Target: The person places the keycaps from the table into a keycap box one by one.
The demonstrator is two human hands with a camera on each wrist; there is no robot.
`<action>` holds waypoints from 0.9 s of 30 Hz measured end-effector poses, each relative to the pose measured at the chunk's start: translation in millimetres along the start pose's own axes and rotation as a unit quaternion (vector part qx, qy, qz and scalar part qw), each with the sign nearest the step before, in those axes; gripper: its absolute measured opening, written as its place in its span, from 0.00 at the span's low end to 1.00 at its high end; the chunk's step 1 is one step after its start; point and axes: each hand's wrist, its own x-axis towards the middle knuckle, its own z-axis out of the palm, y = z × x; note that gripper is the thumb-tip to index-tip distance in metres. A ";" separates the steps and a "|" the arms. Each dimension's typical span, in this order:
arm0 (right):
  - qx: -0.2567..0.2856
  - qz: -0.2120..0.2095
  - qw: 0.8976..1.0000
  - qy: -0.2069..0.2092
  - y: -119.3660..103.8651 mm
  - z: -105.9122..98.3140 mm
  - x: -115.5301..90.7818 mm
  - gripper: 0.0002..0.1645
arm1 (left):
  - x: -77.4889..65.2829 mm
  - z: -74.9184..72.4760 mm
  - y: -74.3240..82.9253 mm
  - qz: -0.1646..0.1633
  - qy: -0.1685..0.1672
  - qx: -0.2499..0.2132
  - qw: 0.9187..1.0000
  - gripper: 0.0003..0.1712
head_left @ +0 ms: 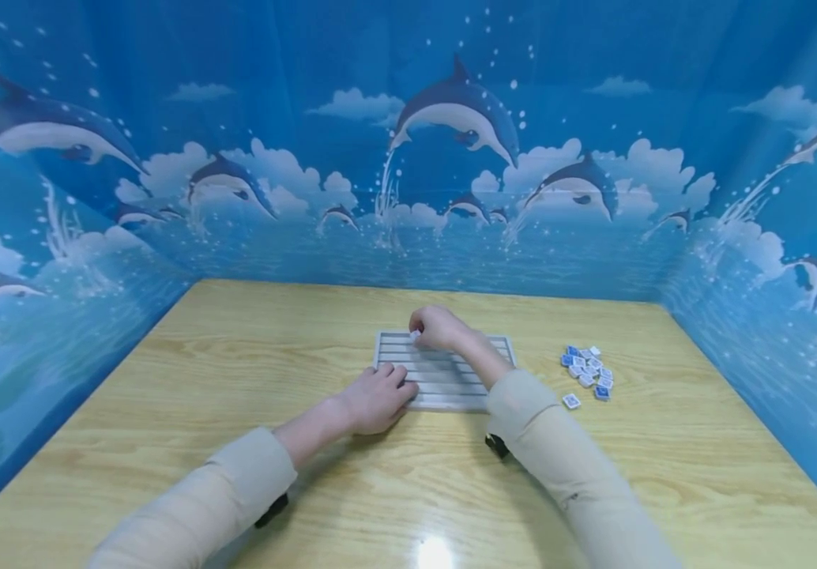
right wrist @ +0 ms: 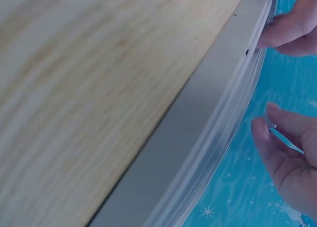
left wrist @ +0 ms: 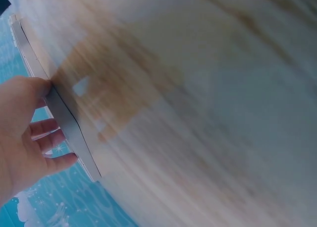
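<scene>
A light grey slatted rack (head_left: pixel 444 378) with several rows lies flat on the wooden table. My left hand (head_left: pixel 378 398) holds its front left corner. In the left wrist view that hand's thumb and spread fingers (left wrist: pixel 58 162) lie along the rack's edge. Over the back left of the rack, my right hand (head_left: pixel 439 327) pinches a small white tile (head_left: pixel 415 336) between thumb and fingertips. The right wrist view shows the tile (right wrist: pixel 270 122) mostly covered by those fingertips.
A loose pile of small white and blue tiles (head_left: pixel 589 368) sits right of the rack. One tile (head_left: pixel 571 401) lies apart, nearer the front. The wooden table (head_left: pixel 252 340) is walled by a blue curtain (head_left: pixel 295 237) printed with dolphins.
</scene>
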 end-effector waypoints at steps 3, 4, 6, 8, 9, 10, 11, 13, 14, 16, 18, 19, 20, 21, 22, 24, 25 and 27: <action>0.013 0.000 1.000 -0.001 -1.3 -0.5 6.3 0.10 | -1.4 -0.2 -0.9 0.001 0.007 0.003 1.000 0.13; 0.017 0.002 1.000 -0.003 -1.5 -0.7 8.0 0.09 | -1.6 -0.1 -1.2 0.001 0.009 0.004 1.000 0.13; 0.022 0.006 1.000 -0.006 -1.3 -0.1 11.4 0.08 | -2.4 0.0 -1.7 0.003 0.008 0.006 1.000 0.14; 0.018 0.009 1.000 -0.009 -0.9 1.0 14.5 0.06 | -3.0 -0.3 -2.0 0.004 0.007 0.004 1.000 0.15; 0.013 0.010 1.000 -0.010 -0.8 1.6 15.9 0.06 | -3.2 -0.2 -2.2 0.004 0.006 0.002 1.000 0.15; 0.007 0.010 1.000 -0.011 -0.9 2.3 17.2 0.06 | -3.4 -0.3 -2.3 0.005 0.005 0.002 1.000 0.15; 0.002 0.010 1.000 -0.011 -1.3 3.0 18.6 0.05 | -3.6 -0.4 -2.3 0.005 0.005 0.002 1.000 0.16; -0.013 0.007 1.000 -0.009 -2.9 4.2 21.5 0.05 | -4.2 -0.3 -2.6 0.007 0.006 0.002 1.000 0.16; -0.020 0.005 1.000 -0.008 -4.4 4.5 22.9 0.05 | -4.5 -0.3 -3.0 0.008 0.007 0.004 1.000 0.16; -0.033 0.002 0.999 -0.007 -7.8 5.4 25.9 0.04 | -4.7 0.2 -3.4 0.010 0.009 0.007 1.000 0.17; -0.050 0.002 0.999 -0.009 -10.9 6.8 28.8 0.04 | -4.7 0.8 -3.5 0.009 0.010 0.010 1.000 0.17; -0.059 0.002 0.998 -0.010 -12.2 7.6 30.1 0.04 | -4.4 1.3 -3.4 0.010 0.011 0.012 1.000 0.17; -0.066 0.004 0.998 -0.012 -13.6 8.4 31.2 0.03 | -4.4 1.6 -3.1 0.009 0.010 0.014 1.000 0.17; -0.073 0.007 0.997 -0.015 -14.6 9.6 32.3 0.03 | -4.3 1.8 -2.7 0.009 0.010 0.014 1.000 0.16; -0.080 0.011 0.997 -0.017 -15.2 10.7 33.2 0.03 | -4.2 2.2 -2.3 0.009 0.010 0.016 1.000 0.16; -0.084 0.020 0.996 -0.017 -16.2 12.8 34.6 0.02 | -4.2 2.8 -1.6 0.009 0.013 0.018 1.000 0.16; -0.084 0.023 0.996 -0.017 -16.7 13.7 35.3 0.02 | -4.4 2.8 -1.3 0.008 0.014 0.017 1.000 0.16; -0.082 0.026 0.996 -0.013 -17.4 15.5 36.6 0.02 | -5.1 2.5 -1.1 0.006 0.016 0.014 1.000 0.15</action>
